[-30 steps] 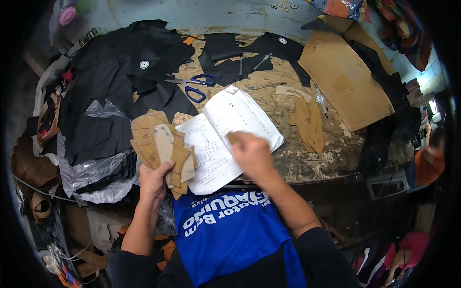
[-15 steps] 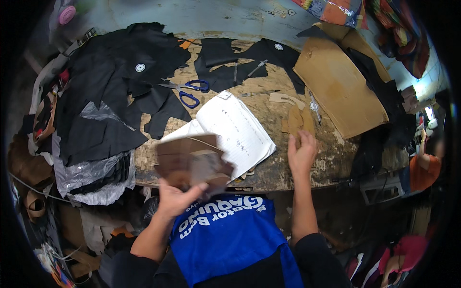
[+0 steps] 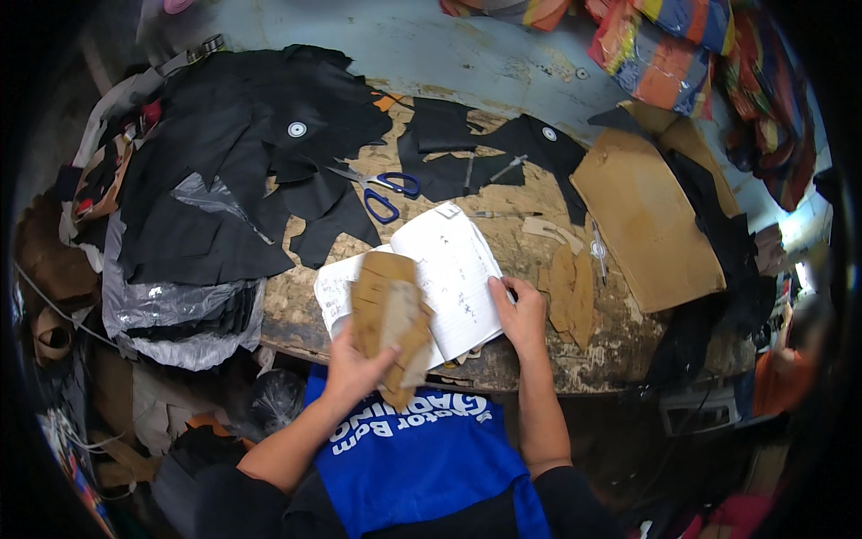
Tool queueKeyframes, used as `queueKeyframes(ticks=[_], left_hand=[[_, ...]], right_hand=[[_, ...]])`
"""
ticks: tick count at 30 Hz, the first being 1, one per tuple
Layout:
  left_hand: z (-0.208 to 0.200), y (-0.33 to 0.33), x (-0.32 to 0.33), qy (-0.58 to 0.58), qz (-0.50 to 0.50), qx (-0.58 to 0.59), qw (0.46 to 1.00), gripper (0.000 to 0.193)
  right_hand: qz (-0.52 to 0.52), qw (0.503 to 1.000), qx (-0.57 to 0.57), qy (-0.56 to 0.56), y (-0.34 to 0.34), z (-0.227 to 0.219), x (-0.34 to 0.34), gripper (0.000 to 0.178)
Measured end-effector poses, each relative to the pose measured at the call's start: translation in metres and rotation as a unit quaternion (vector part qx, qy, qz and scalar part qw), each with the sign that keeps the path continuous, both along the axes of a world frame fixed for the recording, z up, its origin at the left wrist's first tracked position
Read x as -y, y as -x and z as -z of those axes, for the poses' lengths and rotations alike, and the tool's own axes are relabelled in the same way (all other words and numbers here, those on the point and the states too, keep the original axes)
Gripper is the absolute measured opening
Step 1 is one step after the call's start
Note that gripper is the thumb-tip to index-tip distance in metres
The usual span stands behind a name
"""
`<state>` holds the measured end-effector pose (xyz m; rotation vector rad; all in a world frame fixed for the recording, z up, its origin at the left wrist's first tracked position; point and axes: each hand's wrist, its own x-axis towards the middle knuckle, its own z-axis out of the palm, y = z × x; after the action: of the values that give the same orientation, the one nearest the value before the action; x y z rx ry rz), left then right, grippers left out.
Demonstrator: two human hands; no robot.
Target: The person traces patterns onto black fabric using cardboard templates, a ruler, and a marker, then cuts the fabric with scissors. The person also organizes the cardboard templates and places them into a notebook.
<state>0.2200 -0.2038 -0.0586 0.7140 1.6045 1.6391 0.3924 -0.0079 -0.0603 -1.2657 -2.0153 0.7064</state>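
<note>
Tan cardboard pattern pieces (image 3: 377, 286), one with a pale grey strip over it, are gripped in my left hand (image 3: 357, 366) with the thumb on top. They hang over the left part of an open notebook (image 3: 449, 269) with handwriting on its white pages. My right hand (image 3: 523, 316) pinches the notebook's right edge, thumb against the page; its other fingers are partly hidden. Just right of that hand, more tan pattern pieces (image 3: 567, 292) lie on the worn wooden table (image 3: 620, 346).
Blue-handled scissors (image 3: 382, 190) lie open beyond the notebook, near pens (image 3: 507, 214). Black leather sheets (image 3: 224, 162) cover the table's left side, above a plastic-wrapped stack (image 3: 189, 323). A cardboard box (image 3: 642, 220) stands at right. Another person (image 3: 779, 382) is at far right.
My right hand has left the loose tan pieces and moved left to the notebook's edge. In my left hand a tan face shows where a dark brown one did. The view has shifted.
</note>
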Motion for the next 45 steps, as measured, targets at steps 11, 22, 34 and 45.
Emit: queueKeyframes(ticks=[11,22,34,45], left_hand=[[0.027,0.024,-0.001,-0.042,-0.205,0.001,0.978,0.06],[0.015,0.011,-0.01,0.047,-0.073,-0.117,0.989,0.078],[-0.012,0.053,0.036,0.065,-0.126,0.2,0.97,0.07],[-0.033,0.036,-0.008,-0.08,0.302,-0.041,0.949,0.073]], right_hand=[[0.011,0.996,0.01,0.083,-0.004,0.001,-0.007,0.052],[0.014,0.995,0.018,0.099,0.003,0.001,-0.016,0.059],[-0.064,0.927,-0.079,0.362,0.01,-0.006,-0.028,0.055],[-0.23,0.881,-0.108,0.399,0.024,-0.059,0.003,0.055]])
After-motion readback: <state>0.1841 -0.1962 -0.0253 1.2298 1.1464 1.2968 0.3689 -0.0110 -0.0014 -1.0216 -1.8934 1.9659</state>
